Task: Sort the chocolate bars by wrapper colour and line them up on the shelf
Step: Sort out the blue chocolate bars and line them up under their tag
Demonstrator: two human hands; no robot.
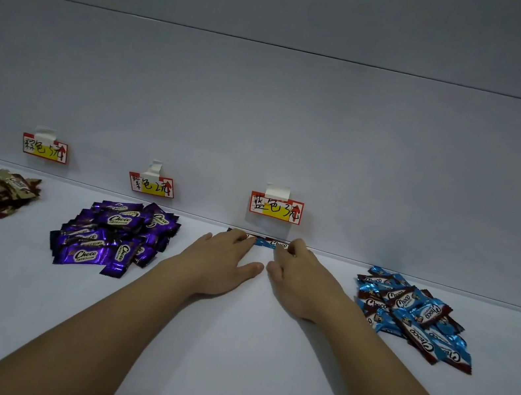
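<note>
Both hands, left and right, press flat, ungrasping, on blue bars below the blue tag; butt them flush against the back wall.

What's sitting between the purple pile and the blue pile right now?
In the head view, both hands: the left hand and right hand, fingertips on blue bars lined against the back wall under the blue tag. Otherwise bare shelf.

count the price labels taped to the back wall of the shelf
3. One red-and-yellow paper price label is above the brown-wrapped bars at far left, one above the purple-wrapped pile, and one above the blue bars at the fingers. More may lie outside the frame.
</note>
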